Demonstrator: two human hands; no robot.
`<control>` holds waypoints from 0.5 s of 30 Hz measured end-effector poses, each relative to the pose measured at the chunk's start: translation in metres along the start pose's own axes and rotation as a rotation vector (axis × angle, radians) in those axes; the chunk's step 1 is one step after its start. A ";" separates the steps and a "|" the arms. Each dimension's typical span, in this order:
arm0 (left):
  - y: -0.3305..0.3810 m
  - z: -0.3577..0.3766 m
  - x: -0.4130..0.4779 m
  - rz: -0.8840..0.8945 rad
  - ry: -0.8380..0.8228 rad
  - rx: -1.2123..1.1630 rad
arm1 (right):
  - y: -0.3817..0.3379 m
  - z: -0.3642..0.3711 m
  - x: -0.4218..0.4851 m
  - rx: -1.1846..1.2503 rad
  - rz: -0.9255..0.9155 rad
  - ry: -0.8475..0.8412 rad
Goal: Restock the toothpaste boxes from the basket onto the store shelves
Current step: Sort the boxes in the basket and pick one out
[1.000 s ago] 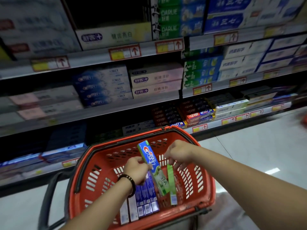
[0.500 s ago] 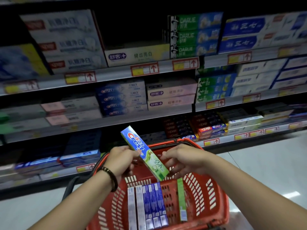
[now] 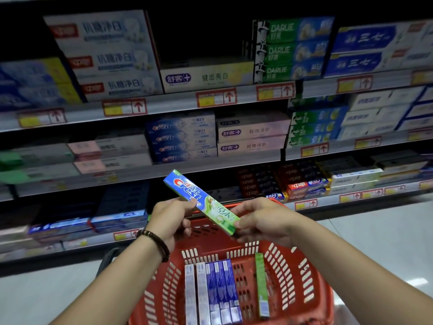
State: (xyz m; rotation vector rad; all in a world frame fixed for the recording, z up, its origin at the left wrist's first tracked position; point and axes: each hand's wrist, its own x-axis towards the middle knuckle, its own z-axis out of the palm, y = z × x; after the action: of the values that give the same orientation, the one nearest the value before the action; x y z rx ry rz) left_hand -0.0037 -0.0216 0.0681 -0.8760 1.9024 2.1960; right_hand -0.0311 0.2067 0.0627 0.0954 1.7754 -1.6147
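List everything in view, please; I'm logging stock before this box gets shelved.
basket: one, red, bottom centre
Crest box: one, blue and green, tilted above the basket
white boxes: two, inside the basket
blue boxes: about three, beside the white ones
green box: one, apart, at the basket's right
Darlie boxes: three, green, stacked on the top shelf
shelves: grey, holding other toothpaste boxes too blurred to count
bracelet: one, dark, left wrist
left hand: grips the Crest box's middle
right hand: fingers hold its green end
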 end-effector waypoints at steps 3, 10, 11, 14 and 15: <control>0.000 0.001 -0.001 0.003 -0.023 0.002 | -0.003 -0.001 0.002 -0.010 0.004 0.017; 0.009 -0.009 0.007 0.006 -0.004 -0.079 | -0.009 -0.007 0.003 -0.061 -0.052 0.073; 0.012 -0.012 0.009 0.021 0.041 -0.099 | -0.009 -0.009 0.003 -0.073 -0.060 0.071; 0.017 -0.025 0.018 0.048 0.133 -0.155 | -0.011 -0.011 0.002 -0.065 -0.069 0.069; 0.019 -0.028 0.018 0.047 0.124 -0.164 | -0.012 -0.012 0.001 -0.049 -0.076 0.070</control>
State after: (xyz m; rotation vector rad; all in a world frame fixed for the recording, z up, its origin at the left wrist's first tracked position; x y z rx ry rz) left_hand -0.0168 -0.0565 0.0744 -1.0262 1.8326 2.4059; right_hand -0.0433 0.2141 0.0717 0.0628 1.8917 -1.6375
